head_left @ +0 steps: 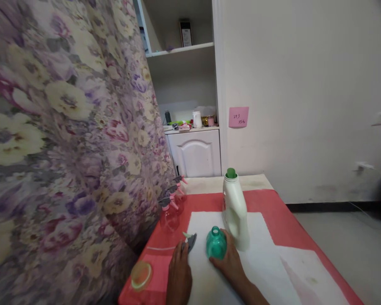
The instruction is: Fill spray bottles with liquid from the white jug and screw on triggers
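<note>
My right hand (230, 262) wraps round a small green see-through bottle (216, 243) with an open neck, standing on a white sheet (260, 254). My left hand (178, 271) lies beside it, fingers closed on a grey spray-trigger head (190, 241) with a pale tip. Just behind the green bottle stands a tall white detergent jug (235, 209) with a green spout.
The table has a red cover (288, 220). Two pink spray bottles (171, 209) stand at its left edge against a flowered curtain (66, 140). An orange-tinted round lid (141, 275) lies at the near left. A white cupboard (195, 152) with cluttered shelves stands behind.
</note>
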`<action>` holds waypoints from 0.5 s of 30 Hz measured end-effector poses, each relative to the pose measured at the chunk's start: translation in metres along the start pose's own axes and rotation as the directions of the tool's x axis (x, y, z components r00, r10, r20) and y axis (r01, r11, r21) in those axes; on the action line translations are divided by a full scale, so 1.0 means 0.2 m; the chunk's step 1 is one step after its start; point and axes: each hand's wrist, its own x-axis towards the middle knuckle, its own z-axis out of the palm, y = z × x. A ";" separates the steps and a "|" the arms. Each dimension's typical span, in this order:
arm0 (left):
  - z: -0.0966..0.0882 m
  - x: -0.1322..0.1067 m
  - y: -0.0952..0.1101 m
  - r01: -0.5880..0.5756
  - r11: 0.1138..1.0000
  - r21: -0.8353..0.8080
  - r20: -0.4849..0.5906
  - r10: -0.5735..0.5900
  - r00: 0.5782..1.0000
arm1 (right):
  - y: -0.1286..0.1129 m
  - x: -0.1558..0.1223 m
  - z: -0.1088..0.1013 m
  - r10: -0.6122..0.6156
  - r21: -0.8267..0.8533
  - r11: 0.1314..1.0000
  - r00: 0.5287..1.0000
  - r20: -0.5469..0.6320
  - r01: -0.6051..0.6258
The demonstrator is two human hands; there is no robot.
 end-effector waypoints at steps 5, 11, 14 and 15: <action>-0.02 0.01 0.02 -0.012 1.000 0.015 0.025 0.011 1.000 | -0.06 -0.13 -0.14 -0.028 -0.008 1.000 1.000 0.003 0.028; -0.01 0.01 0.00 -0.030 0.999 0.029 0.019 0.030 0.999 | 0.00 -0.33 -0.37 -0.007 -0.069 0.998 0.999 -0.040 0.004; -0.05 0.03 0.03 -0.017 0.997 0.078 0.103 0.008 0.995 | 0.07 -0.38 -0.44 -0.011 -0.057 0.998 1.000 -0.023 0.010; -0.07 0.05 0.04 0.001 0.995 0.104 0.154 -0.018 0.988 | 0.09 -0.38 -0.45 -0.010 -0.049 0.999 1.000 -0.011 0.010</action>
